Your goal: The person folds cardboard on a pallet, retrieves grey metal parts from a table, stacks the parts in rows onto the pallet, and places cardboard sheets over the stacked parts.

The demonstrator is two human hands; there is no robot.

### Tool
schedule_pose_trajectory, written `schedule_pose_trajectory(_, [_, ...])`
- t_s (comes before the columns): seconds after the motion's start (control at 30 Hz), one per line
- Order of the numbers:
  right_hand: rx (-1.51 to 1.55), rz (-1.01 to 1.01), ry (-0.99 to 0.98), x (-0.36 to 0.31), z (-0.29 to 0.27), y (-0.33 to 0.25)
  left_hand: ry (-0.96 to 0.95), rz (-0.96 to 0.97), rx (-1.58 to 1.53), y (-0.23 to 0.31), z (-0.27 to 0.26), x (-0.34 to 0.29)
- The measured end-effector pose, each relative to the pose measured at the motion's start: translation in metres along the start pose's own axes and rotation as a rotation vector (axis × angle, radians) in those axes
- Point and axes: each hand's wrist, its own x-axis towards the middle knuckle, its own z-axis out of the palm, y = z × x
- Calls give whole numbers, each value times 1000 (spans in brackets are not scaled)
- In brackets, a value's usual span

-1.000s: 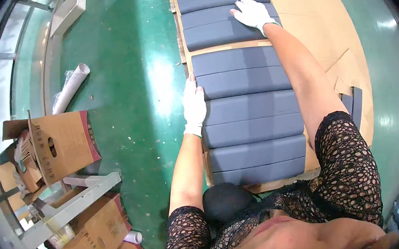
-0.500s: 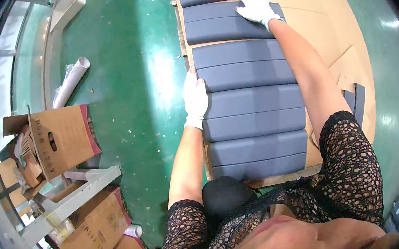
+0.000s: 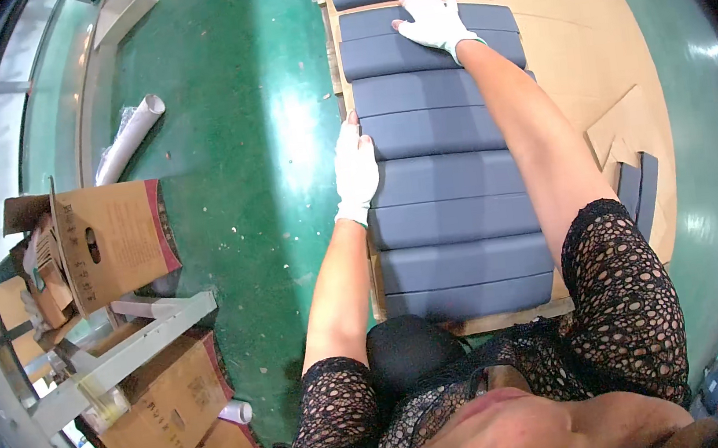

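Note:
Several dark blue-grey padded panels, each with a seam line across it, lie in a column before me. My right hand (image 3: 435, 24), in a white glove with bare fingertips, rests on the upper face of the second panel from the far end (image 3: 487, 39), fingers spread. In a matching glove, my left hand (image 3: 356, 168) lies along the left ends of the middle panel (image 3: 446, 130) and the panel nearer me (image 3: 462, 199). Its fingers are stretched out, pointing away from me. Neither hand grips anything that I can see.
Brown cardboard (image 3: 575, 58) lies under the panels, with narrow dark strips (image 3: 643, 192) on its right. Open cardboard boxes (image 3: 117, 238) stand at left by a grey metal frame (image 3: 139, 351). A white roll (image 3: 132, 136) lies on the green floor (image 3: 239, 184).
My right hand has slid left across the panel. The gap between that panel and the one nearer me has closed. My left hand stays at the panels' left ends.

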Motion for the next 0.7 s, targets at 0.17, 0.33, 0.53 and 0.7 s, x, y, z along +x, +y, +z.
schedule_pose_trajectory(0.17, [-51,-43,35,-25,-9,15,-85,-54,-80,5,10,7])
schedule_pose_trajectory(0.33, [31,-120,95,-91,-44,42,-161,-87,207,4,-17,10])
schedule_pose_trajectory(0.53, [165,293,-208,-254,-107,197,-284,-544,-40,108,-41,-11])
schedule_pose_trajectory(0.7, [250,580,-631,-328,-155,199,-424,-705,40,188,-72,-23])
